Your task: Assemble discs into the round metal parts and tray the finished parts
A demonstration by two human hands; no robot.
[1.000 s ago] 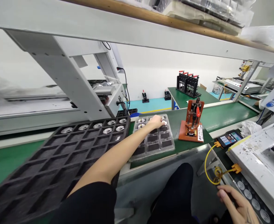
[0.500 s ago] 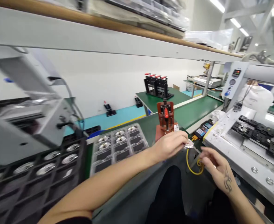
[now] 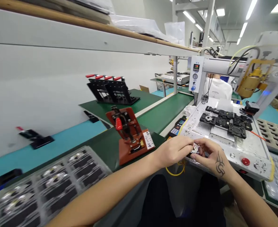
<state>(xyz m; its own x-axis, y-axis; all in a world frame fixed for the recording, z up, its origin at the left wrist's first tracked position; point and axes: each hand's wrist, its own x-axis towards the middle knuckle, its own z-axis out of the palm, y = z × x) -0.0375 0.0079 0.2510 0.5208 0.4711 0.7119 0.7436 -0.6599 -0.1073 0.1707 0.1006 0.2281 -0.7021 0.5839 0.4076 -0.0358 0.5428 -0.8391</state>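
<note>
Nearest the camera, the clear blister tray (image 3: pixel 51 186) is lying at lower left, blurred; several of its pockets are carrying round silver parts, while others are showing only dark, unfilled bottoms.

At centre, both hands are meeting over the front edge of the white machine bed (image 3: pixel 226 148). The left hand (image 3: pixel 174 150) is pinching a small round metal part (image 3: pixel 195 148) at its fingertips, and the right hand (image 3: pixel 211 157), marked with a tattoo, is closing its fingers on the same part from the other side. The part is thus being held between the two hands, clear of any tray or fixture. A yellow cable (image 3: pixel 176 170) is looping just below the hands.

Judged from this layout, the part is out of its tray and in hand but is not yet seated anywhere; placing it appears to remain outstanding.

Behind the left hand, a red-orange toggle-clamp jig (image 3: pixel 129 134) is standing on the green conveyor belt (image 3: pixel 167 112). On the bed, the black fixture nests (image 3: pixel 224 119) are sitting well beyond the hands; whether they are loaded cannot be told. A handheld keypad (image 3: pixel 176 127) is lying at the bed's left edge.

Farther off, a black clamp rack with red handles (image 3: pixel 110 90) is sitting on a green table, and a person in white (image 3: pixel 218 88) is working behind the machine's control column (image 3: pixel 195 74).
</note>
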